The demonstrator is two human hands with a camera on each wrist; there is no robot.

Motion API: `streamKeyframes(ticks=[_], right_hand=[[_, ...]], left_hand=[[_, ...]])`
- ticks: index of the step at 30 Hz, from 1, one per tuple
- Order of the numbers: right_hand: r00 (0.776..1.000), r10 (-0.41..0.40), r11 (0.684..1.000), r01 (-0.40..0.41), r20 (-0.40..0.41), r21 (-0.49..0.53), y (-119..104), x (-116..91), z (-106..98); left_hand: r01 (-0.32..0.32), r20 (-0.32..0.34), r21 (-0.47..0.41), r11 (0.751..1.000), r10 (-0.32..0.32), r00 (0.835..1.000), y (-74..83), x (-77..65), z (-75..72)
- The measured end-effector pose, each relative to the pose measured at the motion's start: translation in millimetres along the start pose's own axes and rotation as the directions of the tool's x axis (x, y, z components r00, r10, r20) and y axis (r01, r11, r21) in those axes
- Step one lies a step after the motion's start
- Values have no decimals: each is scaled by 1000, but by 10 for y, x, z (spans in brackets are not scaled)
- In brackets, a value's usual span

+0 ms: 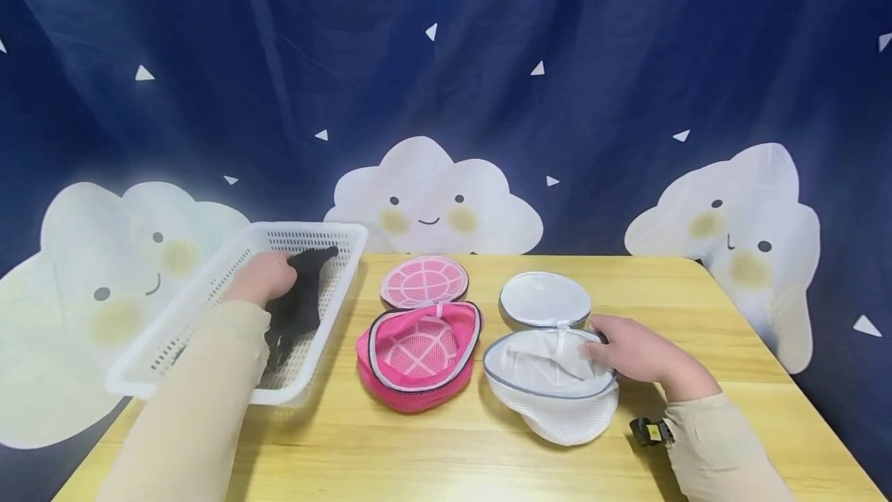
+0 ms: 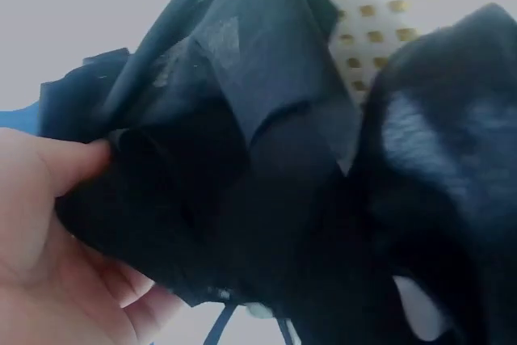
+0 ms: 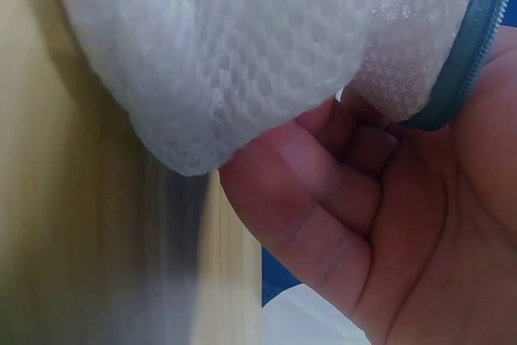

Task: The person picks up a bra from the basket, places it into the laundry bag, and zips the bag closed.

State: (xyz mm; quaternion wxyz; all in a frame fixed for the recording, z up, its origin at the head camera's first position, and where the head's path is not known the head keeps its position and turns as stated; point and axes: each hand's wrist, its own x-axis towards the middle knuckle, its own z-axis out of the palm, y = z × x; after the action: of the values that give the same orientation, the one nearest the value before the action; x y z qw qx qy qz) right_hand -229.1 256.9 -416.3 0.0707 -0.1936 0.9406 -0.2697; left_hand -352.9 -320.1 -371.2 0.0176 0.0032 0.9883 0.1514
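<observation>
In the white plastic basket [image 1: 348, 269] at the left, my left hand [image 1: 263, 279] pinches a piece of black clothing [image 1: 307, 293] between thumb and fingers. Dark folds of this thin black fabric [image 2: 266, 119] fill much of the left wrist view. At the right, my right hand [image 1: 637, 351] grips the zippered rim of a white mesh laundry bag [image 1: 567, 417], thumb on the inner side. From below, the right wrist view shows curled fingers [image 3: 283, 191] under the bag's padded mesh. The bag's round lid lies folded back. Whether white cloth lies inside it, I cannot tell.
Between basket and white bag stands a pink mesh laundry bag [image 1: 411, 401], unzipped, its round lid [image 1: 425, 281] folded back. All of this is on a light wooden table [image 1: 432, 455]. A dark blue curtain [image 1: 446, 84] with cloud faces hangs behind the far edge.
</observation>
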Motion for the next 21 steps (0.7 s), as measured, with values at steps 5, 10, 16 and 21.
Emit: streamKeyframes(ticks=[5,10,16,21], right_hand=[[1000,10,1000,-10,16,15,12,-7,1],[1000,4,1000,-5,18,22,10,-5,-1],[1000,-1,1000,0,19,28,6,-4,8],[1000,9,998,-10,27,65,8,-1,32]], left_hand=[[-54,-97,-49,997,50,994,-37,24,-86],[-100,-209,-119,988,74,975,-48,-8,-196],[-81,-337,-214,973,4,942,-14,-83,-315],[-47,-391,-349,936,-100,915,24,-158,-382]])
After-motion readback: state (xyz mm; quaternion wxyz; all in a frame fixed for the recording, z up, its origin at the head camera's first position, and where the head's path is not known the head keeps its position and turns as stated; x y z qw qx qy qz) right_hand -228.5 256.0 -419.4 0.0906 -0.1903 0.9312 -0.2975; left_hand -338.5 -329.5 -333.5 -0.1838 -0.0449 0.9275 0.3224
